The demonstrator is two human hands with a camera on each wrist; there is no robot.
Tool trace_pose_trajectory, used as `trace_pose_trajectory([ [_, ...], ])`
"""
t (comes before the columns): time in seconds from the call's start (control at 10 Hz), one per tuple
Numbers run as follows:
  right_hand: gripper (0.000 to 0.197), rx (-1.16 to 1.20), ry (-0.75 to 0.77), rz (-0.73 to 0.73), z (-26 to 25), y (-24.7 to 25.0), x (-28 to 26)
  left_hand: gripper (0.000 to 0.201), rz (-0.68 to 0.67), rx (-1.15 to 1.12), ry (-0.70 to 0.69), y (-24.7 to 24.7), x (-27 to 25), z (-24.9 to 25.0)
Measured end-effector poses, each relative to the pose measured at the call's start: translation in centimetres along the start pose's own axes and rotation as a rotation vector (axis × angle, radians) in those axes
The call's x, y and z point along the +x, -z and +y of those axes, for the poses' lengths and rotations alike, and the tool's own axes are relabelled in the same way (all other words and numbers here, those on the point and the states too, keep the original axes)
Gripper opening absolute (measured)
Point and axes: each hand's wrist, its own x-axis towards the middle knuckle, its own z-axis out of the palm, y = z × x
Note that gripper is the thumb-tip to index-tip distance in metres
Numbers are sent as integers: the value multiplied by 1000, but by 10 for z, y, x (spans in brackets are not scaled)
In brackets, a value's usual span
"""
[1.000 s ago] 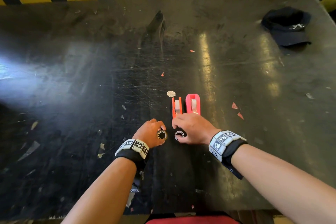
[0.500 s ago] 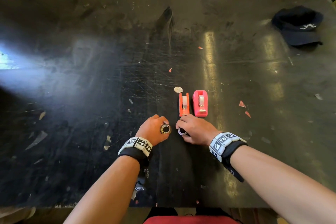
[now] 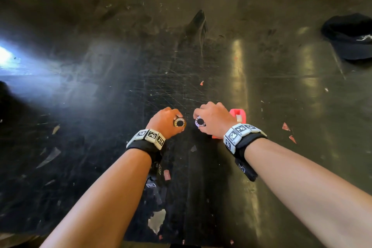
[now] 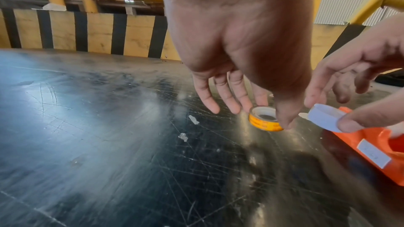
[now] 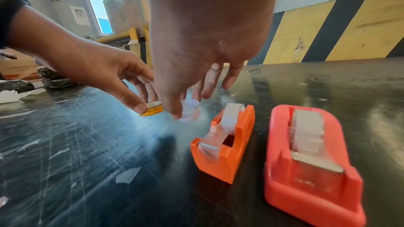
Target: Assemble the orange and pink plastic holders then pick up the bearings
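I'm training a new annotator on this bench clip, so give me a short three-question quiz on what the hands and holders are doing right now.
1. True or false: the left hand pinches the yellow-banded ring.
2. Which holder stands nearer the right hand's white ring? A) orange holder B) pink holder
3. Fill in: the dark item at the table's far right corner is a ____.

Key: 1 true; 2 A; 3 cap.

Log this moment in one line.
left hand: pinches yellow ring | right hand: pinches white ring | holders: on table
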Motion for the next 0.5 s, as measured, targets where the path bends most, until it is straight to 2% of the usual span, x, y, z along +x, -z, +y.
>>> trace_pose_trajectory([
  [0.2,28,-31,-38,-49,-4,-19,13,46,-30,-3,4,-14,13,-9],
  [0.4,40,-14,-46,-46,-6,-21,14,55,-9,-26,1,-21,17,-12],
  [0.5,40,-1,-44,-44,-3,-20,15,56,9,-43,11,-23,20,-14],
])
